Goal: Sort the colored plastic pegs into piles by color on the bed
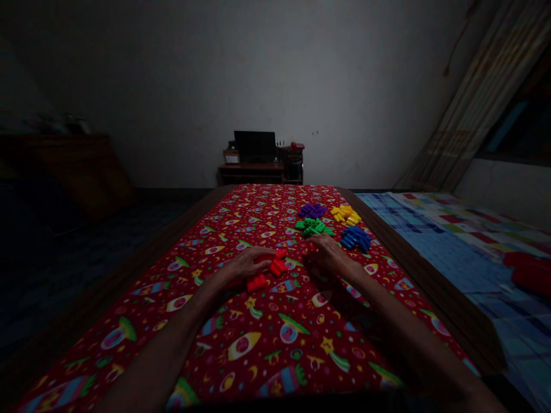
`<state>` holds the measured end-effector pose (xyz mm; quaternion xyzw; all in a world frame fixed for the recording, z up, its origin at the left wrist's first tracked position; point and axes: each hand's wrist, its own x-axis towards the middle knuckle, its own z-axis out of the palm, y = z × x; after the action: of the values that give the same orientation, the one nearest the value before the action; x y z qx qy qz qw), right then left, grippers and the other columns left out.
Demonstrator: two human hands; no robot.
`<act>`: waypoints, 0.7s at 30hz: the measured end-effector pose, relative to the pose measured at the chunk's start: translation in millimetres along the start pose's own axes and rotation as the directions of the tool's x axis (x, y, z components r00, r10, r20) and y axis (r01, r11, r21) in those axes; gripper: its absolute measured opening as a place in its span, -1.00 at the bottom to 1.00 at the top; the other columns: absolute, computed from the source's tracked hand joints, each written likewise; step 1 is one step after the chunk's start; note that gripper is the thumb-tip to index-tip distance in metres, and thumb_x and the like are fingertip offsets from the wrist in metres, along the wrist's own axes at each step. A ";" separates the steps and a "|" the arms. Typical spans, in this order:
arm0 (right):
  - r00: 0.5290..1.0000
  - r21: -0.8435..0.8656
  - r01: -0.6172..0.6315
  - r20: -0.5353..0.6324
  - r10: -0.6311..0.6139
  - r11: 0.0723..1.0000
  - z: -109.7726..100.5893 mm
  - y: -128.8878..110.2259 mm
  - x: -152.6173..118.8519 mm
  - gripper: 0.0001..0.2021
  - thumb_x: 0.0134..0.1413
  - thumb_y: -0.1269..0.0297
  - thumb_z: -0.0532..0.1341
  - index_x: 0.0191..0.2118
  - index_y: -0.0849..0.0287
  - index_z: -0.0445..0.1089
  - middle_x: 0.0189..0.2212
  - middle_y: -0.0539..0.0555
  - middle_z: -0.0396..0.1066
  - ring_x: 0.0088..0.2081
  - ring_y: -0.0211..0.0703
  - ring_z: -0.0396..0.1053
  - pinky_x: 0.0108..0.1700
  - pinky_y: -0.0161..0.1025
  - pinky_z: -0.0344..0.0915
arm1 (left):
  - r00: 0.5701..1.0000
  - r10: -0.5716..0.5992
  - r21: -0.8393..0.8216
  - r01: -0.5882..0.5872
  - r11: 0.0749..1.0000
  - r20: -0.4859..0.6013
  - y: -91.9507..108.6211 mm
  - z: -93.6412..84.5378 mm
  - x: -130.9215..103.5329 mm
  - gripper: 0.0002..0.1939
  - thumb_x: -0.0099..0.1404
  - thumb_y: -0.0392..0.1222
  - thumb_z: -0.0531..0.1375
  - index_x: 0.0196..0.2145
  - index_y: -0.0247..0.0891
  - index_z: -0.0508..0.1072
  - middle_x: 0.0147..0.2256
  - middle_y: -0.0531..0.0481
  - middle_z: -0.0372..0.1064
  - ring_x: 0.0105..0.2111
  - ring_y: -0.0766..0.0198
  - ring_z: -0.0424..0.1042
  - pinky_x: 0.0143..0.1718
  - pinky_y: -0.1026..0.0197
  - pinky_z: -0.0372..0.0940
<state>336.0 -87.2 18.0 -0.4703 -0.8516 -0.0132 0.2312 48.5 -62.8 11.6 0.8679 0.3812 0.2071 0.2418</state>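
The long counter [439, 295] runs from the bottom of the frame to the upper middle, its brown border showing along both sides of a red cartoon-print cloth [241, 347]. The widest open room is on the cloth to the left of the left hand [249, 263]; more lies between the forearms at lower centre. On the right, the blue pieces [356, 238] and yellow pieces [345, 215] sit near the border, beyond which a blue plaid sheet [413, 235] spreads.

Two hands are at work. The left grip curves loosely over the red pieces [257, 283] at frame centre; I cannot tell whether it has hold of any. The right hand [330, 252] has its fingers bent close together just below the green pieces [316, 228]; red shows at its fingertips, though whether that is held is unclear.

Four piles, one each of purple pieces [312, 211], green, yellow and blue, stand right of centre, plus one loose red group; single pieces overlap too much to count.
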 end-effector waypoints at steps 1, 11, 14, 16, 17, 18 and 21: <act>0.998 -0.038 -0.062 0.018 0.063 0.997 -6.2 3.1 -4.5 -0.68 0.06 0.45 0.13 -0.05 0.26 0.42 -0.14 0.23 0.43 -0.11 -0.06 0.30 -0.11 -0.22 0.21 | 1.000 -0.003 -0.005 0.003 1.000 0.004 2.2 -0.6 -0.6 -0.47 0.21 0.15 0.07 -0.04 -0.26 0.49 -0.02 -0.17 0.45 -0.05 0.04 0.42 0.01 0.10 0.27; 0.995 -0.084 -0.090 0.033 0.093 0.992 2.6 -3.2 -9.7 -0.68 0.15 0.42 0.09 0.01 0.25 0.39 -0.08 0.24 0.43 -0.05 -0.06 0.32 -0.04 -0.19 0.22 | 0.995 0.096 0.138 -0.094 0.986 -0.012 5.3 5.4 -0.7 -0.57 0.32 0.03 0.03 -0.01 -0.25 0.45 -0.02 -0.14 0.45 -0.04 0.09 0.41 0.02 0.11 0.26; 0.994 0.043 0.108 -0.020 -0.107 0.993 20.7 -18.8 -7.3 -0.62 0.19 0.40 0.06 0.12 0.19 0.28 0.02 0.22 0.36 0.00 -0.10 0.29 0.01 -0.17 0.22 | 0.982 0.189 0.147 -0.187 0.971 0.000 7.7 13.9 2.7 -0.62 0.34 -0.03 0.03 -0.02 -0.23 0.44 -0.01 -0.11 0.44 -0.02 0.14 0.41 0.04 0.12 0.25; 0.983 0.080 0.174 0.042 -0.178 0.981 29.1 -29.7 -6.2 -0.61 0.22 0.41 0.03 0.16 0.14 0.23 0.01 0.18 0.36 -0.03 -0.14 0.30 -0.03 -0.20 0.23 | 0.974 0.226 0.141 -0.226 0.964 0.012 11.4 18.3 3.6 -0.65 0.34 -0.07 0.03 -0.01 -0.20 0.42 -0.01 -0.08 0.44 -0.02 0.17 0.40 0.05 0.14 0.24; 0.979 0.076 0.180 0.088 -0.186 0.981 31.3 -34.4 -5.7 -0.62 0.23 0.42 0.01 0.14 0.14 0.25 -0.02 0.18 0.37 -0.07 -0.16 0.32 -0.06 -0.22 0.23 | 0.975 0.222 0.146 -0.221 0.964 0.015 13.1 19.6 3.5 -0.67 0.34 -0.08 0.04 -0.01 -0.20 0.40 -0.02 -0.08 0.44 -0.04 0.18 0.41 0.03 0.15 0.25; 0.977 0.054 0.164 0.129 -0.170 0.985 32.1 -38.0 -5.1 -0.65 0.24 0.43 0.00 0.10 0.17 0.29 -0.07 0.18 0.40 -0.12 -0.17 0.33 -0.11 -0.25 0.22 | 0.979 0.202 0.160 -0.202 0.966 0.013 14.4 20.3 2.9 -0.68 0.34 -0.09 0.05 -0.02 -0.21 0.40 -0.05 -0.09 0.45 -0.07 0.17 0.42 0.00 0.15 0.28; 0.979 -0.060 0.082 0.190 -0.069 0.995 27.0 -41.0 -3.9 -0.76 0.23 0.42 0.01 -0.17 0.26 0.42 -0.32 0.16 0.44 -0.32 -0.20 0.31 -0.26 -0.30 0.15 | 0.992 0.128 0.221 -0.124 0.968 -0.006 14.8 19.1 -0.5 -0.71 0.33 -0.07 0.07 -0.07 -0.24 0.37 -0.15 -0.10 0.47 -0.17 0.16 0.45 -0.12 0.16 0.32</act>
<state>294.4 -106.6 0.3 -0.4444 -0.8858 -0.0063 0.1334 66.9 -76.9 4.8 0.9097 0.3483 0.1873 0.1269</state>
